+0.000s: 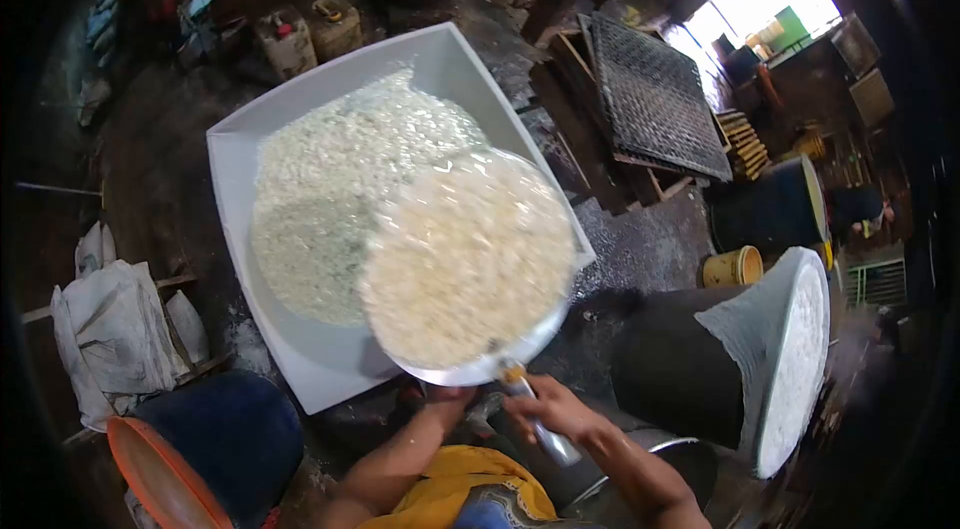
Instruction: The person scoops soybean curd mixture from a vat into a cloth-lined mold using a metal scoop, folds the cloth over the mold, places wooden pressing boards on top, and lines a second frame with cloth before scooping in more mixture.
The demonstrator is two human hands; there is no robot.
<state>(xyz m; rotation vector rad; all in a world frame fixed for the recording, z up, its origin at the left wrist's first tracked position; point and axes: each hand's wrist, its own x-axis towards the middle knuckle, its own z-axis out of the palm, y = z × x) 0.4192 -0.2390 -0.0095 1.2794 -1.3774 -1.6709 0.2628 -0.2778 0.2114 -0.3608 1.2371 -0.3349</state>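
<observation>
Over the white bin's (335,354) near right side: pan (545,331) of pale mash (470,259). Right hand (552,407) closed round its handle (556,444), left hand (447,401) under the rim — likely sharing weight; left grip's opening hidden, can't tell.

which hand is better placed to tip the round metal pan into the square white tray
Right hand, probably: its grip wraps the silvery metal handle of the pan, while the left hand is at its rim.

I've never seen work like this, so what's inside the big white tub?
The white tub holds a wet, pale, lumpy mass; the filled pan covers part of it, and its underside is hidden.
</observation>
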